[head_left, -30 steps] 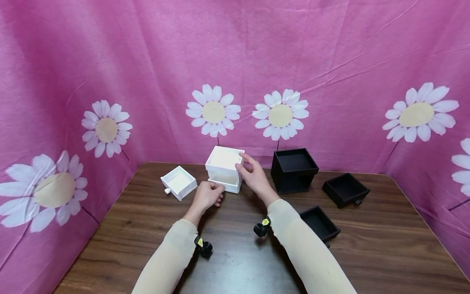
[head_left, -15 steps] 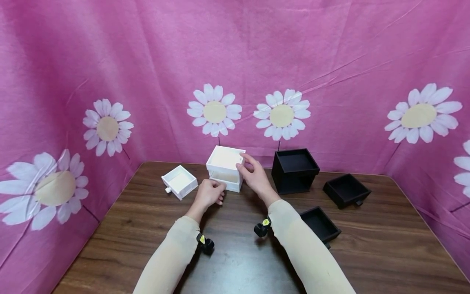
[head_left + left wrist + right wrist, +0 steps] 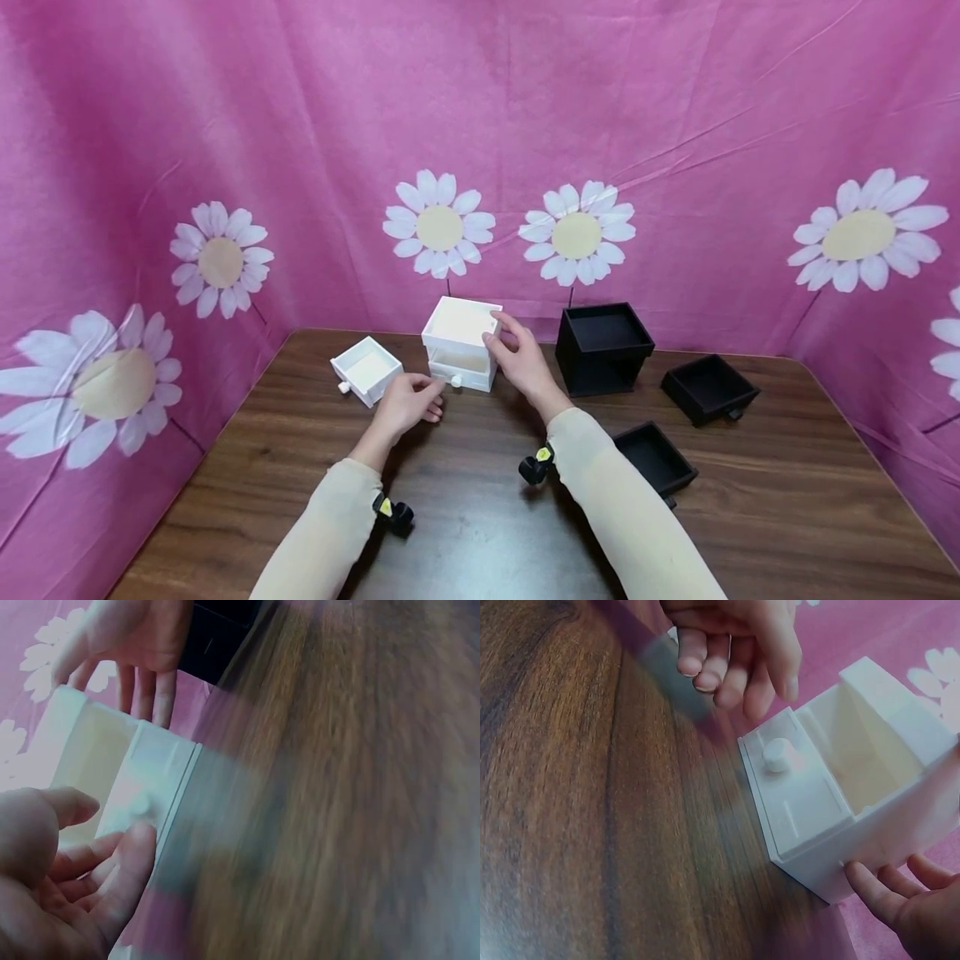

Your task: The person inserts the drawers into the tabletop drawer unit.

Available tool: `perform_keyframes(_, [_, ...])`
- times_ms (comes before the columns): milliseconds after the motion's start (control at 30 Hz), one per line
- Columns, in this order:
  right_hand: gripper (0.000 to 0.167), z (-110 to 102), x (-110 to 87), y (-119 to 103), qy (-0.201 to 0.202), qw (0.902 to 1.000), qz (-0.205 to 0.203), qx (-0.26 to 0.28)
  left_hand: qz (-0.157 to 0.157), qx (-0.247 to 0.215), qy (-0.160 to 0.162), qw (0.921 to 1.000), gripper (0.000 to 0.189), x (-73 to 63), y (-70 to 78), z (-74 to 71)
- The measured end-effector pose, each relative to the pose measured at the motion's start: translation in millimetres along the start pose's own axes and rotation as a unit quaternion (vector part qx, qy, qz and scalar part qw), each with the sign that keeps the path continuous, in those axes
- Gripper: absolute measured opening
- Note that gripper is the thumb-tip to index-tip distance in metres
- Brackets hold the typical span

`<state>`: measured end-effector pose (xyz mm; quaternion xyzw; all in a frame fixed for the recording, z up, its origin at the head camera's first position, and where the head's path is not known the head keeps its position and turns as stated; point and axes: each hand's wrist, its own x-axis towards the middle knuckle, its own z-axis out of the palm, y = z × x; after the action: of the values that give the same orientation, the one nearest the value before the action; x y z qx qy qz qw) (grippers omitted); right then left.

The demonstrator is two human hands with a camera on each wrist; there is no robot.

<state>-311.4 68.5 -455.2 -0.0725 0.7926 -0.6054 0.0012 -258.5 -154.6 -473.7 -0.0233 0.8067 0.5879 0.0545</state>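
Observation:
A small white two-level drawer cabinet (image 3: 462, 333) stands at the back middle. Its lower drawer (image 3: 795, 799), with a round white knob (image 3: 781, 755), sits in the bottom slot; the upper slot is bare. My left hand (image 3: 407, 406) hovers just left of the knob, fingers loosely bent and holding nothing. My right hand (image 3: 522, 360) rests against the cabinet's right side, thumb near the front top corner; in the right wrist view its extended fingertips (image 3: 866, 885) touch the side wall. Left of the cabinet, a second white drawer (image 3: 367, 371) lies on the table, its knob toward me.
A black cabinet (image 3: 603, 350) with its slots drawerless stands right of the white one. Two black drawers lie nearby: one drawer (image 3: 708, 390) to its right, another drawer (image 3: 656, 460) partly behind my right sleeve. A pink flowered cloth hangs behind the wooden table (image 3: 480, 517).
The lower white drawer has slid back into its cabinet under my left hand. That hand has then come off the front and moved left, uncovering the knob. My right hand stays put.

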Motion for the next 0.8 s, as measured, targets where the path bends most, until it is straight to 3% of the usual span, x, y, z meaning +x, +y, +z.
perform_keyframes(233, [0.057,-2.6,0.8,1.2,0.001,1.0000,-0.003,0.001,0.027,0.043,0.004,0.9987,0.026,-12.1,2.8,-14.2])
perform_keyframes(500, [0.056,-1.0,0.1,0.6,0.003,1.0000,0.001,0.006,0.061,0.078,0.006,0.9951,0.023,-21.8,-4.1,-25.1])
perform_keyframes(800, [0.057,0.1,1.5,0.6,0.001,1.0000,0.004,0.007,0.064,0.076,0.015,0.9949,0.025,-34.9,-9.3,-47.0])
